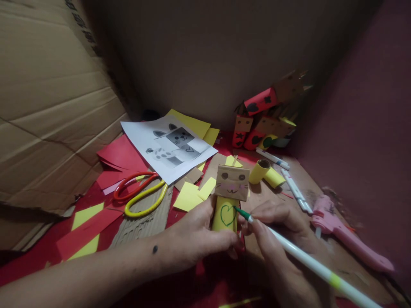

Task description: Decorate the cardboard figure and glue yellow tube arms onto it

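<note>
My left hand (pixel 199 233) is wrapped round the yellow body of a cardboard-roll animal figure (pixel 231 184), holding it upright. Its square cardboard head has two dark eyes, whiskers, a mouth and pink cheeks. On the yellow paper is a green heart outline. In my right hand (pixel 282 244) I grip a white felt-tip pen (pixel 308 261) with a green tip. That tip touches or nearly touches the right side of the heart. Part of the figure's lower body is hidden behind my left thumb and fingers.
A printed sheet (pixel 150 141) lies over yellow and red paper, beside red-and-yellow scissors (pixel 144 205). At right are two yellow rolls (pixel 258 172), several pens (pixel 293 188) and a pink glue gun (pixel 349 239). Finished-looking red figures (pixel 257 128) stand behind. Cardboard (pixel 58 107) walls the left.
</note>
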### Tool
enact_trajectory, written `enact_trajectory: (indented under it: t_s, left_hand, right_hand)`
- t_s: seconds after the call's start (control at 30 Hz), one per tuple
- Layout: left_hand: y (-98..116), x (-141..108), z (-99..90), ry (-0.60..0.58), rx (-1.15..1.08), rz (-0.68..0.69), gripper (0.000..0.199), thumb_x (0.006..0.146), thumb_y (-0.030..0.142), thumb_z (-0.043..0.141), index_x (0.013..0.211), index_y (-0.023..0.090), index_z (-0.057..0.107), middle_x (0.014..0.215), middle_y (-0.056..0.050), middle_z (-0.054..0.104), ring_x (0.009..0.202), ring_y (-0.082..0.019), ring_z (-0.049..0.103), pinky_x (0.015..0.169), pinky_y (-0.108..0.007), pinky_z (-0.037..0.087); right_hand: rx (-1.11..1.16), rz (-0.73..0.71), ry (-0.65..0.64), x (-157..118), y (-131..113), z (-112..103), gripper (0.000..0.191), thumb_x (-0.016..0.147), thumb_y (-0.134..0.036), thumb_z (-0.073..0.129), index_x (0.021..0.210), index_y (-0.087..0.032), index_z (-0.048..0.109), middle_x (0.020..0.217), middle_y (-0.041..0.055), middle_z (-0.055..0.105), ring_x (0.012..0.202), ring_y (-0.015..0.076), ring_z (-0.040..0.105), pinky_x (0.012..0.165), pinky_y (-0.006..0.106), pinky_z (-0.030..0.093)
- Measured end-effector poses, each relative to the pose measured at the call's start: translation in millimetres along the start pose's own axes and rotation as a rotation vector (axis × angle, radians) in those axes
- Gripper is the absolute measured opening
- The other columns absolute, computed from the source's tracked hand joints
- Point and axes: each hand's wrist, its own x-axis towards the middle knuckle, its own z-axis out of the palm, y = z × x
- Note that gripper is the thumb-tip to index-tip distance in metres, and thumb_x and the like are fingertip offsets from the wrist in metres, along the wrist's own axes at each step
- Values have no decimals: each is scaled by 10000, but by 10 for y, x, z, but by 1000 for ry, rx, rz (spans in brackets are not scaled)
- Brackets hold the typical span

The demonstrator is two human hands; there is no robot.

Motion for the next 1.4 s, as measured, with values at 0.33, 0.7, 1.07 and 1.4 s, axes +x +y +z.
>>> enact_trajectory:
  t_s: [0.33, 0.7, 1.07, 1.4]
  left_hand:
    - [-29, 4, -9, -11, 2, 0, 333, 712, 59, 688, 999, 165, 557, 809, 3, 654, 743, -145, 610, 709, -264, 492]
    - [-2, -4, -8, -1, 9, -8, 367, 695, 34, 661, 1010, 165, 527, 805, 10, 640, 727, -132, 607, 728, -270, 501]
    - [-14, 8, -12, -2, -12, -8, 382, 736, 70, 693, 1064, 155, 516, 826, 3, 649, 730, -129, 616, 698, -250, 503]
    - [-26, 3, -19, -18, -13, 10, 386, 690, 44, 683, 1025, 153, 525, 811, 4, 644, 752, -135, 602, 710, -260, 493]
  right_hand:
    - [39, 29, -18, -28, 9, -9, 144, 975, -154, 567, 931, -287, 601, 696, -51, 690, 528, 105, 698, 490, 176, 567]
    - [5, 90, 32, -45, -18, 29, 129, 942, -191, 621, 856, -286, 631, 681, -66, 663, 527, 74, 655, 500, 123, 540]
    - [21, 21, -20, -38, 18, -3, 163, 998, -147, 530, 931, -292, 563, 663, -72, 652, 522, 89, 688, 490, 154, 561]
    - [16, 33, 10, -32, 15, 23, 146, 974, -170, 569, 901, -293, 600, 673, -68, 658, 525, 78, 671, 502, 130, 543]
